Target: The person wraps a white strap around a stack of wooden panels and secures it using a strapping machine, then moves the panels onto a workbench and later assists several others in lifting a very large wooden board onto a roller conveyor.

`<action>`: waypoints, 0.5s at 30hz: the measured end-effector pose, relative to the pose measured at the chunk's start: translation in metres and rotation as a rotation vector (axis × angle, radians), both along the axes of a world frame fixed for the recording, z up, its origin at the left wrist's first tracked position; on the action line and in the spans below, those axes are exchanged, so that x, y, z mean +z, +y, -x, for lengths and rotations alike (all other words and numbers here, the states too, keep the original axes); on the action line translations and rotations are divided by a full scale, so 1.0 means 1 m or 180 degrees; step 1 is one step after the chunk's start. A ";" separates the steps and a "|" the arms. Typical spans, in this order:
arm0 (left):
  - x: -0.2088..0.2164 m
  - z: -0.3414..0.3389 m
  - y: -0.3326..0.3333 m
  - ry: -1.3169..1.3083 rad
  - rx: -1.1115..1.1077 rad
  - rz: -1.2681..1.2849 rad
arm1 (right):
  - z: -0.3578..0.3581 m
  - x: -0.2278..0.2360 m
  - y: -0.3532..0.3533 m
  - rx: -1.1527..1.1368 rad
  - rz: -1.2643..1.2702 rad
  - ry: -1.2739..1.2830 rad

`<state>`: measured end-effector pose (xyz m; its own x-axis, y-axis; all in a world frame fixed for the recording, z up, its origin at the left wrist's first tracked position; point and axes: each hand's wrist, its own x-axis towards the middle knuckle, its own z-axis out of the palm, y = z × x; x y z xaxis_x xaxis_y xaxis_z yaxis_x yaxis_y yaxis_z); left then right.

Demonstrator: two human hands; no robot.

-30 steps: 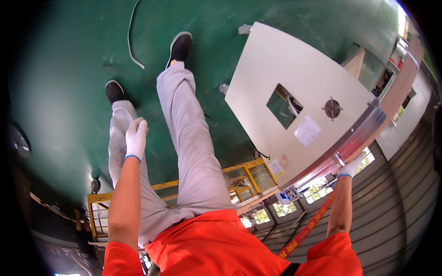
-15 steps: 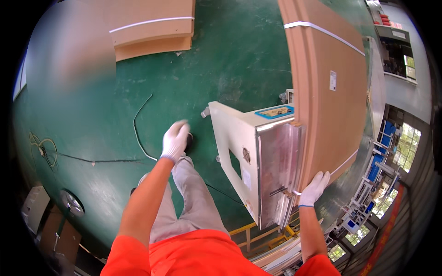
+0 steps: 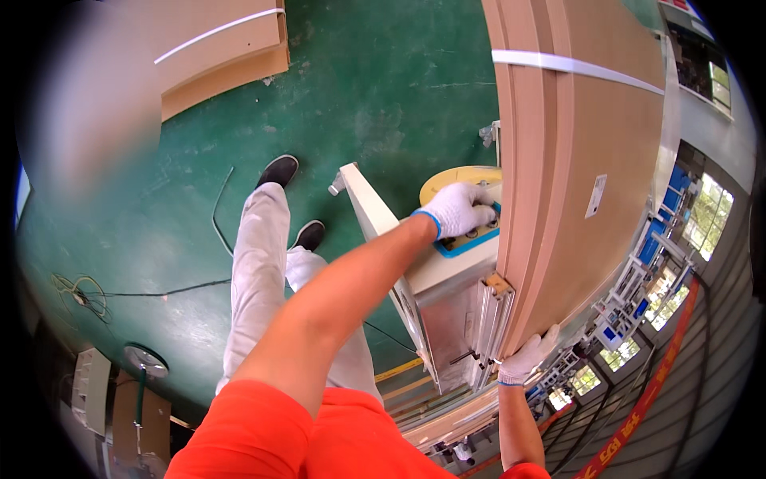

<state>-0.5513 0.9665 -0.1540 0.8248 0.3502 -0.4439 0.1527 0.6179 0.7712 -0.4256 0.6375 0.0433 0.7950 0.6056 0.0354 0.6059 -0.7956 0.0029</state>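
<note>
My left hand (image 3: 459,212), in a white glove, is over the blue-edged control panel (image 3: 472,242) of a cream-coloured machine (image 3: 451,270). Its thumb and bent fingers are apart and reach toward the panel's right side; what the fingertips touch is hidden. My right hand (image 3: 530,357), also gloved, lies with outstretched fingers against the near end of an upright stack of flat brown cardboard (image 3: 606,160). A white strap (image 3: 578,65) runs across the far part of the stack. The stack stands beside the machine's metal rail (image 3: 493,319).
A yellow disc (image 3: 447,180) shows behind the panel. More strapped cardboard (image 3: 223,56) lies at the far left. Cables (image 3: 152,294) trail over the green floor (image 3: 359,96). Low yellow bars (image 3: 399,370) are near my legs. A round-based stand (image 3: 147,360) is at the lower left.
My left hand has swung right, from above my legs to the control panel. My right hand has slid nearer along the cardboard stack. My view has shifted, and a yellow disc now shows.
</note>
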 end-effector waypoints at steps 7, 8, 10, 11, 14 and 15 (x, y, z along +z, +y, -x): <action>-0.011 -0.024 -0.012 0.0400 -0.0378 -0.1684 | 0.001 0.002 0.002 0.0371 0.0286 -0.0018; -0.008 -0.025 -0.015 0.0476 -0.0294 -0.1768 | 0.000 0.002 -0.003 0.0303 0.0334 -0.0056; -0.006 -0.025 -0.016 0.0516 -0.0268 -0.1768 | -0.003 0.000 -0.011 0.0845 0.0449 -0.0236; -0.007 -0.025 -0.014 0.0479 -0.0314 -0.1677 | -0.009 0.000 -0.018 0.0985 0.0444 -0.0245; -0.005 -0.026 -0.011 0.0493 -0.0371 -0.1531 | -0.014 0.002 -0.020 0.1397 0.0587 -0.0352; -0.004 -0.025 -0.011 0.0518 -0.0374 -0.1504 | -0.011 0.003 -0.019 0.1255 0.0593 -0.0324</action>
